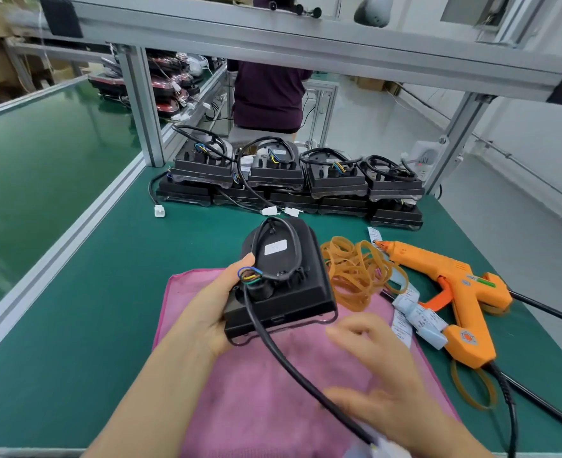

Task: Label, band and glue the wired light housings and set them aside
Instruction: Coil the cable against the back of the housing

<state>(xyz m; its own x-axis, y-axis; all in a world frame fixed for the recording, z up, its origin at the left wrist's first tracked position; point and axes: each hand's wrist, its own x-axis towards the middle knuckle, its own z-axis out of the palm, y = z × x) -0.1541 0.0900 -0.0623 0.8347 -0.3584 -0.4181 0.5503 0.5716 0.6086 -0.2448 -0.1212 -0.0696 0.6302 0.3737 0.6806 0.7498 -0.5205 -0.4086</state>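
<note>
Your one cam sits on your head, wide-angle, facing fwd & down across the green bench (pixel 74 325) from its near edge. It's close over your hands: left hand (pixel 206 309) gripping the housing (pixel 292 292) at frame centre, right hand (pixel 382 385) low-right & blurred. Top of the view reaches the stacked housings (pixel 335 183) at the bench's far end & the alu frame post (pixel 147 107) by them

A black light housing (pixel 282 285) sits tilted, back side up, in the left hand (pixel 206 312), with a white label (pixel 275 248) on its dome and its black cable (pixel 292 368) looped over the top and trailing toward the near edge. Just right of it lie a heap of tan rubber bands (pixel 355 272), label strips (pixel 418 317) and an orange glue gun (pixel 451 292) on its side. Further back, more wired housings (pixel 292 180) are stacked in a row.
</note>
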